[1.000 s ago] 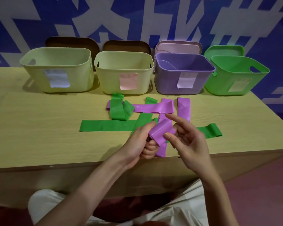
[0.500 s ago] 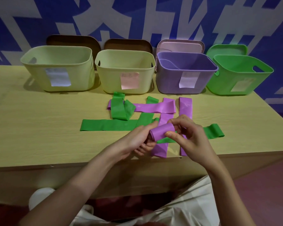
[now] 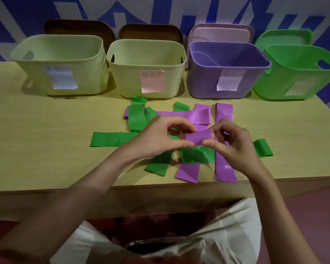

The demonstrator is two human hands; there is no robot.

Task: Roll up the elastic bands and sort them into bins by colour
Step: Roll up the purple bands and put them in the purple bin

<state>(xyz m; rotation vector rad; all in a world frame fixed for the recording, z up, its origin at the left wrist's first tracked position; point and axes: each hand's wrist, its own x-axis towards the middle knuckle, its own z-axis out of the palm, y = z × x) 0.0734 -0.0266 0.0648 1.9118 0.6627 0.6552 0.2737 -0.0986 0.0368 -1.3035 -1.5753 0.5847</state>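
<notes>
Fingers of both hands pinched on purple roll, long axis left-right, nearly level.

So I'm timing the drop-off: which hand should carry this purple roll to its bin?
Probably the right hand. It pinches the purple roll together with the left hand, and the purple bin stands ahead on its side, nearer than for the left.

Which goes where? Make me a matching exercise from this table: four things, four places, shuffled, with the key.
Things:
1. purple roll
2. purple bin
3. green bin
4. pink lid

Places:
A. far right of the bin row
B. behind the purple bin
C. pinched between both hands
D. third bin from the left

Pairs: 1-C, 2-D, 3-A, 4-B
</notes>
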